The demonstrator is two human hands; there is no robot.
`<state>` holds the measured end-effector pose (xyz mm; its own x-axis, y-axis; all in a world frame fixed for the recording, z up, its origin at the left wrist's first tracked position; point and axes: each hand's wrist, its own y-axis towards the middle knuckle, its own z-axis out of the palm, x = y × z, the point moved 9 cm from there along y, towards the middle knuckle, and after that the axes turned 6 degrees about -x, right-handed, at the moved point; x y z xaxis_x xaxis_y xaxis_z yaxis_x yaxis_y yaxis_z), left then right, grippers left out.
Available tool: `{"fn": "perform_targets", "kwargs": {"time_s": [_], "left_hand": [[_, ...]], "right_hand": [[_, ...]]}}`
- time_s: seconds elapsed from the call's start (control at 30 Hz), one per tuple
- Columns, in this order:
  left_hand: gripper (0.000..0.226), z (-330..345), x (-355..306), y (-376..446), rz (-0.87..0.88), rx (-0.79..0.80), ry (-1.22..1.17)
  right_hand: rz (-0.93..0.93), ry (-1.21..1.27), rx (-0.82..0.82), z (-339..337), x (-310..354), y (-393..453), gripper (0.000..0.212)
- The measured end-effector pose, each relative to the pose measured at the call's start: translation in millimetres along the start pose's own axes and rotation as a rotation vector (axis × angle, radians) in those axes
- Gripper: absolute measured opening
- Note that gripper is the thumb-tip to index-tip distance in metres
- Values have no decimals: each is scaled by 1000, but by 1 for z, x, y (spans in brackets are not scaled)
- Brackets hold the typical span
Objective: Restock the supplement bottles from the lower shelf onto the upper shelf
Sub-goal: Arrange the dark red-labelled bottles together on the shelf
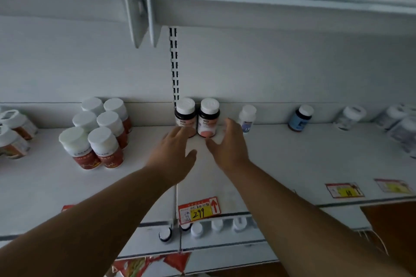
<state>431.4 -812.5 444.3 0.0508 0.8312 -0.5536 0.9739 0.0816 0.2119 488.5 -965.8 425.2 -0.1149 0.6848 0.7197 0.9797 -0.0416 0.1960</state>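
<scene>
Two dark supplement bottles with white caps and pink labels stand side by side at the back of the upper shelf: the left bottle and the right bottle. My left hand reaches over the shelf with straight fingers, its fingertips just in front of the left bottle. My right hand is spread open beside and in front of the right bottle. Neither hand holds anything. On the lower shelf, several white bottle caps show below the shelf edge.
A cluster of red-labelled bottles stands at the left. A small white bottle, a blue-labelled dark bottle and clear bottles line the back right. Price tags hang on the front edge. Another shelf hangs overhead.
</scene>
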Motion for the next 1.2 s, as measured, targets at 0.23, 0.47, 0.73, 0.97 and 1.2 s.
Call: {"fn": "perform_targets", "kwargs": {"time_s": [0.23, 0.47, 0.73, 0.97, 1.2], "left_hand": [[50, -36, 15, -36, 173, 14, -112], [44, -87, 49, -94, 308, 70, -154], [43, -107, 103, -182, 186, 143, -159], [42, -38, 171, -244, -12, 339, -109], [37, 38, 254, -243, -145, 348, -178]], "right_hand": [[-51, -23, -142, -10, 49, -77, 66], [-34, 0, -271, 17, 106, -175, 61], [31, 54, -183, 63, 119, -260, 48], [123, 65, -58, 123, 61, -314, 44], [176, 65, 68, 231, 3, -317, 56]]}}
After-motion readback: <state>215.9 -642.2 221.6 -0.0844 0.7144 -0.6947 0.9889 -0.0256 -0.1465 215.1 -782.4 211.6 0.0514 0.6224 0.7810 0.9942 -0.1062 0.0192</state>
